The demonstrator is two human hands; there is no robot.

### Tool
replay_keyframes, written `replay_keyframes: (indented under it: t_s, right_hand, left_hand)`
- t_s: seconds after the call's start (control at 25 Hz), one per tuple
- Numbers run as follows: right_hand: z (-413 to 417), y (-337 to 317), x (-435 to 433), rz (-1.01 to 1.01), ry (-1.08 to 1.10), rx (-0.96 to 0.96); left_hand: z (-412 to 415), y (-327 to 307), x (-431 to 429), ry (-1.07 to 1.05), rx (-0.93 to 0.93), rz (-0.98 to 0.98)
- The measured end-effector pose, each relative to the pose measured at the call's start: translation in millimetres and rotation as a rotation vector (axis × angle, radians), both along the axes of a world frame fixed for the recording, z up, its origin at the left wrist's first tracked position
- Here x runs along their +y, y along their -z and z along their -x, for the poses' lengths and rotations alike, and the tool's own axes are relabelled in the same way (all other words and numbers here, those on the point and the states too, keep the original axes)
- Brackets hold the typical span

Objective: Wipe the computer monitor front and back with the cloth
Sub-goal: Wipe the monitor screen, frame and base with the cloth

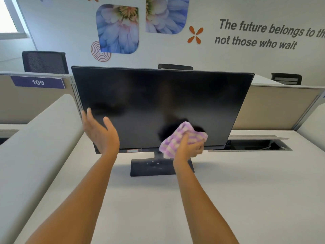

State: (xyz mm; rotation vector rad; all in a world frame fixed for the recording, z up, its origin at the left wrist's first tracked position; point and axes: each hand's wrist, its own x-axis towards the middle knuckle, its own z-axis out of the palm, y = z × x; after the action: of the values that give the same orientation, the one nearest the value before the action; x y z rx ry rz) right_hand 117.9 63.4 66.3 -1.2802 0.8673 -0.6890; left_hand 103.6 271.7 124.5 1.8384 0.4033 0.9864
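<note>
A black computer monitor (pixel 158 99) stands on a dark flat base (pixel 149 167) on the white desk, its dark screen facing me. My right hand (pixel 189 147) grips a bunched purple-and-white checked cloth (pixel 179 138) against the lower right part of the screen. My left hand (pixel 99 131) is raised at the monitor's lower left edge, its fingers straight and spread, holding nothing. Whether it touches the bezel is unclear. The back of the monitor is hidden.
The white desk (pixel 228 199) spreads in front of me. A cable tray with an open lid (pixel 255 144) is set into it behind the monitor on the right. A grey rounded divider (pixel 35 147) runs along the left. Partitions and office chairs (pixel 44 62) stand behind.
</note>
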Motion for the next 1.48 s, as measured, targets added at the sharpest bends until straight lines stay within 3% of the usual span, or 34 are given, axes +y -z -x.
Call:
replay_keyframes:
  t_s: [0.16, 0.28, 0.44, 0.52, 0.64, 0.68, 0.92, 1.08, 1.24, 1.36, 1.48]
  right_hand:
    - [7, 8, 91, 0.476, -0.263, 0.043]
    - [10, 28, 133, 1.078, -0.369, 0.127]
    - [5, 50, 106, 1.528, -0.372, 0.064]
    - [13, 46, 73, 1.431, -0.331, 0.045]
    - [8, 40, 33, 0.84, -0.081, 0.134]
    - [5, 39, 24, 0.757, -0.034, 0.164]
    - [20, 46, 72, 0.638, -0.235, 0.43]
    - [38, 56, 132, 0.829, -0.436, 0.456]
    - [44, 61, 154, 1.264, -0.643, 0.403]
    - [43, 60, 140, 1.605, -0.675, 0.296]
    - [41, 51, 109, 1.728, -0.65, 0.313]
  left_hand:
    - [3, 20, 26, 0.154, 0.125, 0.36]
    - [1, 24, 37, 0.193, 0.199, 0.438]
    - [1, 25, 46, 0.19, 0.238, 0.468]
    - [0, 25, 51, 0.196, 0.245, 0.479]
    - [-2, 28, 57, 0.199, 0.25, 0.52]
    - [-2, 30, 58, 0.199, 0.251, 0.537]
    - [-3, 35, 63, 0.202, 0.251, 0.555]
    - [-6, 37, 66, 0.211, 0.257, 0.564]
    - [-6, 39, 67, 0.22, 0.265, 0.553]
    - [-6, 39, 67, 0.223, 0.261, 0.538]
    - [-6, 37, 68, 0.239, 0.267, 0.531]
